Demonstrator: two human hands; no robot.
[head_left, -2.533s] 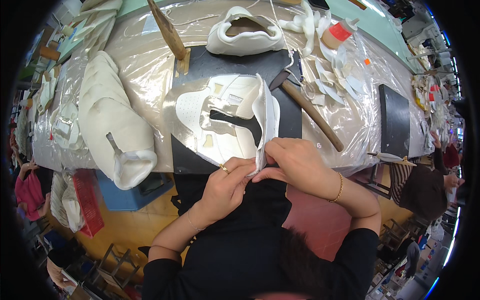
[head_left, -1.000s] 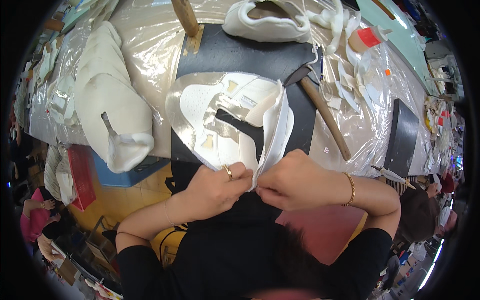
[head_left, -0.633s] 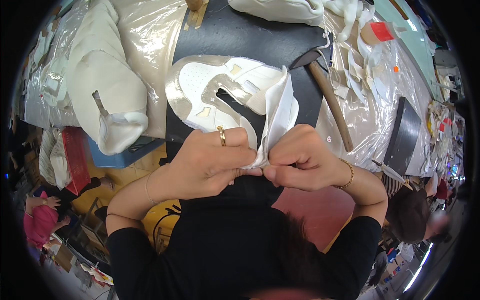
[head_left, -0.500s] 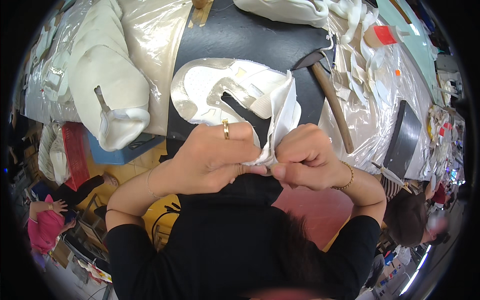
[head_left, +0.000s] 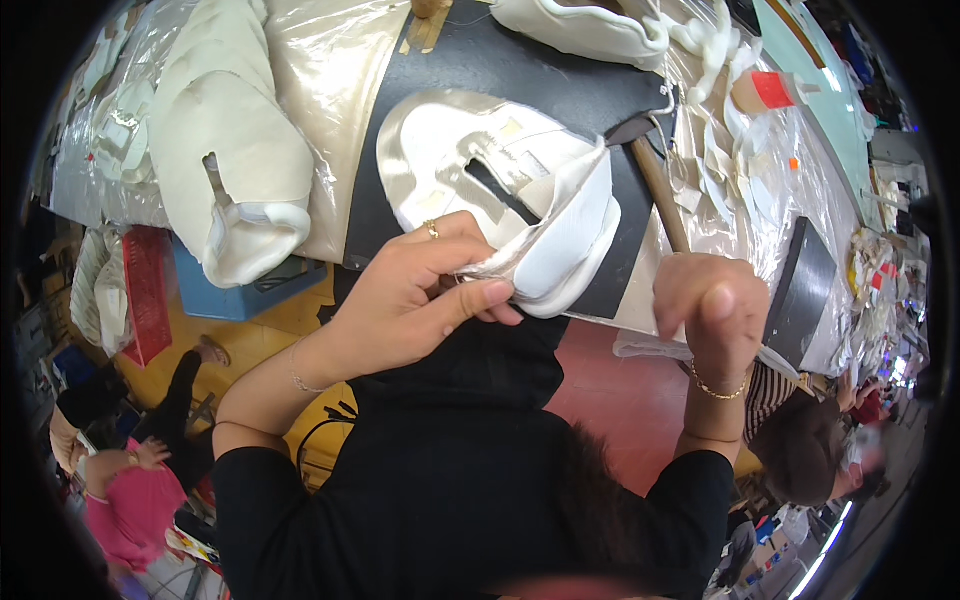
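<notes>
A white and beige shoe upper (head_left: 450,140) with a slit down its middle lies on the black board (head_left: 560,75), its side folded up. My left hand (head_left: 425,285) pinches the near edge of the upper between thumb and fingers, close to my body. Blurred by motion, my right hand (head_left: 712,310) is off the upper, with its fingers curled. It covers the lower end of the hammer's wooden handle (head_left: 658,195). Whether it touches the handle or holds anything is not clear.
Stacked pale uppers (head_left: 235,150) lie at left, above a blue crate (head_left: 215,295) and a red basket (head_left: 148,290). At right are white scraps (head_left: 735,175), a red-banded bottle (head_left: 765,92) and a dark block (head_left: 803,290). Other people are at both sides.
My right hand has let go of the upper and moved right, to the hammer handle's end. The upper has turned and its folded side has spread outward. My left hand keeps its pinch.
</notes>
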